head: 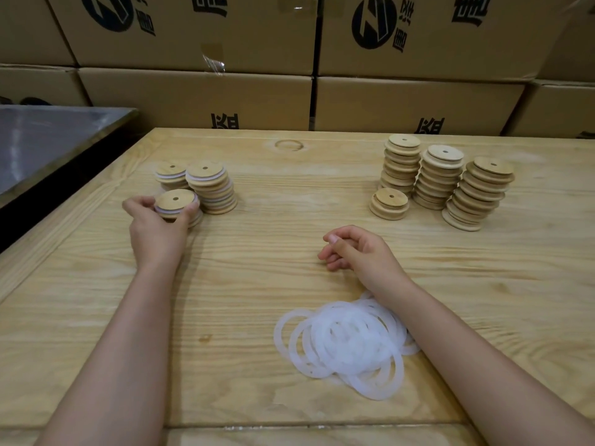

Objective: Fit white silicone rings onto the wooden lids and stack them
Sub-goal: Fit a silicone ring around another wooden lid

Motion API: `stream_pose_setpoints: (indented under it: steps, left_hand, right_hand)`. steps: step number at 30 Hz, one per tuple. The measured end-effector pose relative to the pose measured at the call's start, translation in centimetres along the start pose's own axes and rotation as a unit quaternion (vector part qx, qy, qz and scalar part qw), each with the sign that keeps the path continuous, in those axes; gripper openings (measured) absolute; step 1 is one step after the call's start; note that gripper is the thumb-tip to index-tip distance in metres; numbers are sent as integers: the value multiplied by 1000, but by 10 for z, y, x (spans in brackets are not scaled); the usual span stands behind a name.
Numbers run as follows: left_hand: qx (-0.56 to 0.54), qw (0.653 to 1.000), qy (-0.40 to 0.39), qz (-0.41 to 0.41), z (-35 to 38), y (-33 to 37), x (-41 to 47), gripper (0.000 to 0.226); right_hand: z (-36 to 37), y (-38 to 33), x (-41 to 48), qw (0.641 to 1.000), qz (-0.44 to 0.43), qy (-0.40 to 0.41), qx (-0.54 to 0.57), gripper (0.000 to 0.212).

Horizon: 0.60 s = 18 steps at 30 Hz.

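At the far left lies a dark grey metal sheet (48, 146). Beside it, on the pale wooden table (289, 252), the left hand (154, 226) grips a round wooden lid with a white ring fitted (175, 201), fingers curled round its rim, atop a low pile. Just behind stand two stacks of ringed lids (211, 188). The right hand (357, 252) rests mid-table, loosely curled and holding nothing. Near its wrist lies a heap of white silicone rings (344, 342). At the far right stand four stacks of bare wooden lids (441, 178). Brown cardboard boxes (193, 91) line the back.
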<state>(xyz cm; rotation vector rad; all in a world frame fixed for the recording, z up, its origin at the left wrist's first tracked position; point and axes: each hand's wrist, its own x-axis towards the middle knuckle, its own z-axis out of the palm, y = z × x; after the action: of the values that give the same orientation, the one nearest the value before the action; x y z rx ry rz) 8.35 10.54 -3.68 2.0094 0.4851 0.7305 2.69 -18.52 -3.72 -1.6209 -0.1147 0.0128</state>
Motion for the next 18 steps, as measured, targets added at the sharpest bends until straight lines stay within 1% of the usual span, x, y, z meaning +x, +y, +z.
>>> stream_pose_setpoints:
  steps: [3,7,8,10,12,13,14,15,16,17,18]
  left_hand:
    - [-12,1000,-22,-3,1,-1,0,64]
    - [-2,1000,-24,-1,2,-1,1,46]
    - [1,1000,-20,0,1,-1,1,46]
    - [7,1000,-9,0,1,-2,2,51]
    - [12,1000,-5,4,0,-2,3,56]
    - [13,1000,-8,5,0,-2,3,59]
    - [14,1000,-13,5,0,-2,3,63]
    - [20,1000,-16,5,0,-1,3,69]
    - [37,999,-6,11,-1,1,2,75]
    - [60,998,23,24,-1,4,0,78]
    - [80,993,69,45,-1,6,-2,75]
  right_hand:
    - [0,1,0,1000,-6,-5,-8,11]
    - [0,0,0,1000,-11,-7,-13,18]
    - [0,-1,0,1000,-11,-6,-10,18]
    - [-1,-1,0,1000,-16,0,-19,17]
    - [-7,-2,0,996,-34,30,-70,14]
    - [-11,-2,2,990,-50,58,-116,13]
    - [-18,-2,3,979,-69,91,-172,11]
    - [-26,-3,5,959,-89,125,-240,9]
    - [-36,-3,8,931,-108,152,-313,10]
    - [-46,-1,12,902,-120,167,-380,19]
    - [-58,1,16,878,-119,170,-431,32]
